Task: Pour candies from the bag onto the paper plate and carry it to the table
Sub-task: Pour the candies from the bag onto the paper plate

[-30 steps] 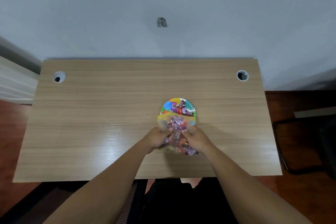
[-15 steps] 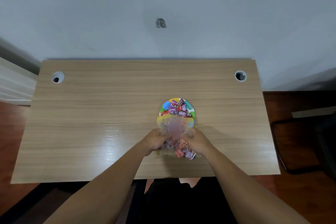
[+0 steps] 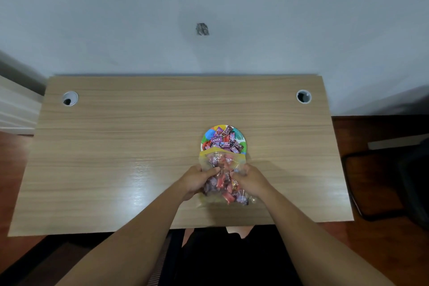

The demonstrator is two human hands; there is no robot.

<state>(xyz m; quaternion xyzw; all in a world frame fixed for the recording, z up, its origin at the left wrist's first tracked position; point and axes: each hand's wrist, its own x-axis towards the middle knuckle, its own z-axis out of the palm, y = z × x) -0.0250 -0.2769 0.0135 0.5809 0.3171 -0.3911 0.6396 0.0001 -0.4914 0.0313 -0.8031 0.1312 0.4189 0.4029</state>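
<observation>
A clear plastic bag (image 3: 222, 162) with a yellow rim, holding wrapped candies, is tilted with its open mouth over the near edge of a colourful paper plate (image 3: 209, 133). A heap of purple and red candies (image 3: 224, 140) lies on the plate. My left hand (image 3: 197, 180) grips the bag's left side and my right hand (image 3: 251, 180) grips its right side. The bag's lower part bulges with candies between my hands. The plate rests on a light wooden desk (image 3: 116, 158), right of the middle.
Two round cable holes sit in the desk's far corners, the left hole (image 3: 69, 98) and the right hole (image 3: 303, 96). A white wall stands behind the desk. A dark chair frame (image 3: 362, 193) stands on the wooden floor to the right.
More candies have slid from the bag onto the plate, covering most of its surface. Both hands have stayed on the bag, squeezing it slightly.
</observation>
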